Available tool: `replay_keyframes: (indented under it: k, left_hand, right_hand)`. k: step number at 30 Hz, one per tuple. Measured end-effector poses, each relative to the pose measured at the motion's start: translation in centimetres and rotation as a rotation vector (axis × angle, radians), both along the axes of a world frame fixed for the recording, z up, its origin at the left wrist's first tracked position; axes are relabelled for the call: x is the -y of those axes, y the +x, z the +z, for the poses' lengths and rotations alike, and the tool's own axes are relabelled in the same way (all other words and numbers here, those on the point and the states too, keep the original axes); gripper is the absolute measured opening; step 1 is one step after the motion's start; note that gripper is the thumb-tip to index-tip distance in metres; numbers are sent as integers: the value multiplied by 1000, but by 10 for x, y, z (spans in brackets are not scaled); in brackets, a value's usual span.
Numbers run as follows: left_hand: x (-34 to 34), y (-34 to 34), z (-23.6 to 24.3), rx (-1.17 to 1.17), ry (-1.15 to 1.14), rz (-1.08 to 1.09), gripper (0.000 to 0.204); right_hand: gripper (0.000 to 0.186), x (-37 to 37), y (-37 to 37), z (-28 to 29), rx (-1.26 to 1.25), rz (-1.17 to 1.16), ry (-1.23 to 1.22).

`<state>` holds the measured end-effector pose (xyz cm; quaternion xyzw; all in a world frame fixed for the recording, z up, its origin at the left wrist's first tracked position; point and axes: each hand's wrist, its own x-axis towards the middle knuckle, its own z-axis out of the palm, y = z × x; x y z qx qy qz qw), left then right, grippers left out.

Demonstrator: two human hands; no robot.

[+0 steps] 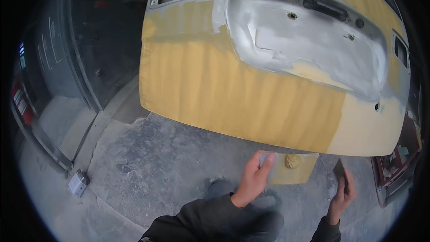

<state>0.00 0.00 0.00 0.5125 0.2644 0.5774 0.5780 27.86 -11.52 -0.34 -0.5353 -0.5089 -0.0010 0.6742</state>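
My left hand grips the left end of a flat mixing board, thumb on top. A lump of yellow body filler sits near the board's far edge, and yellow smears cover much of its surface. To the right, my right hand is closed on a small dark putty spreader, held upright and apart from the board. Just beyond both hands stands a car tailgate, its lower part coated with broad yellow filler. Bare silver metal shows in its recess.
A dark framed glass door is at the left. On the concrete floor a small pale box stands by the door frame. A dark red cart or tray with small items stands at the right, beside the tailgate.
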Motion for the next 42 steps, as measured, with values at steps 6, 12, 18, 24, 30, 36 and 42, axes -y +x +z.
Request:
replay_keyframes:
  k: [6, 12, 18, 24, 30, 36, 42]
  left_hand:
    - [3, 12, 10, 51, -77, -4, 29]
    - [4, 5, 10, 57, 9, 21, 27]
    - [7, 10, 9, 11, 28, 60, 27]
    - [-7, 6, 0, 9, -6, 269, 27]
    - [-8, -33, 2, 16, 88, 321, 26]
    - [4, -47, -20, -96, 68, 279, 26]
    - [12, -50, -14, -291, 32, 352, 26]
  right_hand:
    - [32, 2, -47, 58, 823, -95, 26]
    - [36, -9, -70, 69, 1075, 19, 40]
    - [36, -17, -87, 54, 1075, 32, -10]
    - [33, -15, -89, 39, 1038, 166, -102]
    - [37, -44, -12, 77, 887, -100, -28]
    - [37, -98, 56, 128, 1013, -349, 150]
    - [38, -133, 64, 140, 1035, -351, 191]
